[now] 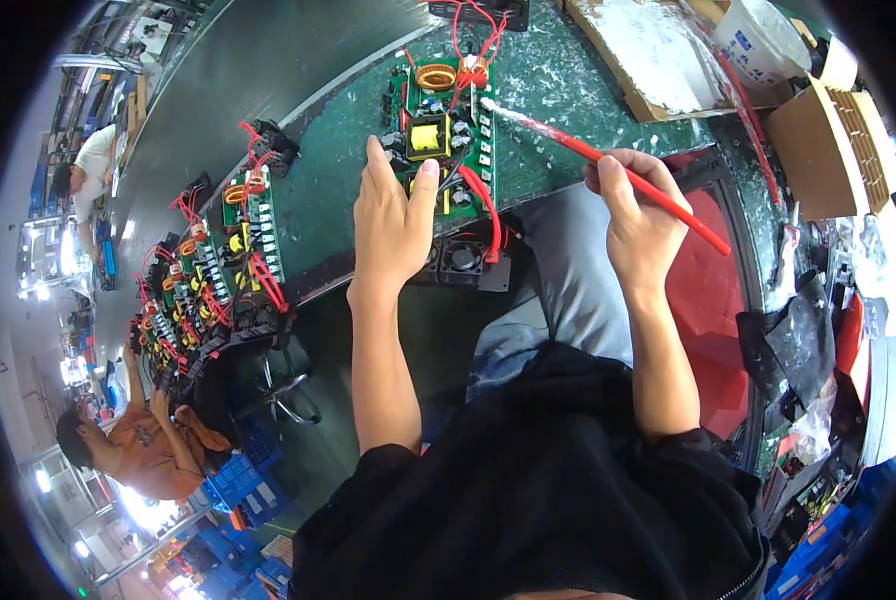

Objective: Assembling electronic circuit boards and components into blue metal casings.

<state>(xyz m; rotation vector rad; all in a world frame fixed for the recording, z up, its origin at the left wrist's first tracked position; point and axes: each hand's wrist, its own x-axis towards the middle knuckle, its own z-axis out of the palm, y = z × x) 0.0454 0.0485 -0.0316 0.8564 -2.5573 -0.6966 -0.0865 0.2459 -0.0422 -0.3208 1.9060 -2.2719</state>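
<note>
On the green bench lies a green circuit board [485, 150] with a yellow transformer [428, 136], a copper coil [435, 77] and red wires. My left hand [396, 225] is at its near left side, fingers stretched out and thumb apart. The thumb overlaps the lower components; whether it presses on them I cannot tell. My right hand [640, 205] grips a red-handled brush [578, 148] between thumb and fingers. White paste coats the brush's tip, which meets the board's right edge beside a row of small white-marked parts.
Several similar boards [253, 225] line the bench to the left, where a person in orange [158, 455] works. Another person [93, 170] is farther off. A paste-smeared cardboard tray [648, 60], a white bucket [763, 45] and a cardboard box [828, 150] stand at the right.
</note>
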